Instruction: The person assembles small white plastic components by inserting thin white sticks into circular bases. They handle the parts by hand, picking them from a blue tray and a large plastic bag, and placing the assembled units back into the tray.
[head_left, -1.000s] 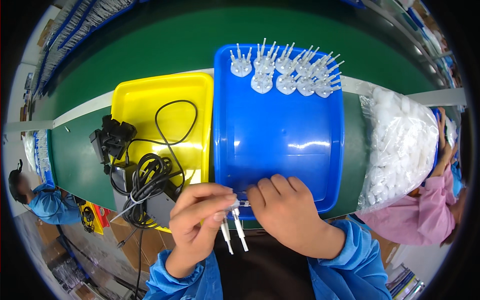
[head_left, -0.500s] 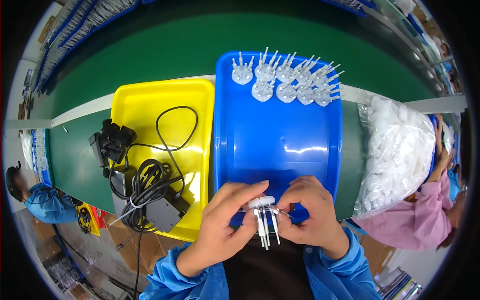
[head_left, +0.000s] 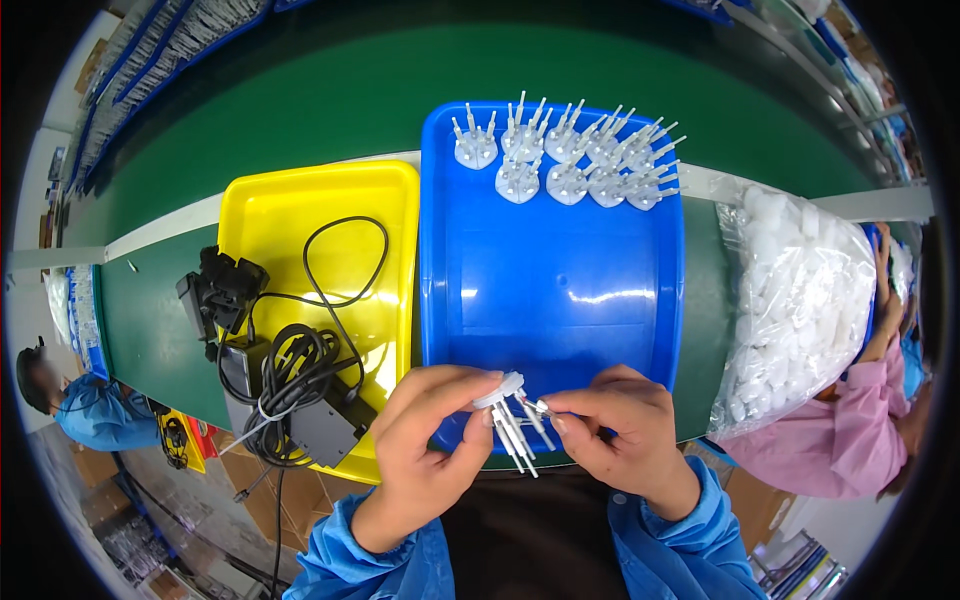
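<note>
Green workbench, rows of pronged parts and co-workers show an assembly workshop.

A: ok, what are the hands doing in the head view?

B: Left hand pinches a round white piece by its rim, thin prongs angled downward. Right hand is just beside it, thumb and finger together on a small shiny bit near those prongs. Honestly too tiny to tell what it is.

A: and the table?

B: Blue tray past the hands, a cluster of similar pronged pieces at its far end. Yellow tray to its left, black cables bundled over it. Clear bag of white stuff on the right.
</note>
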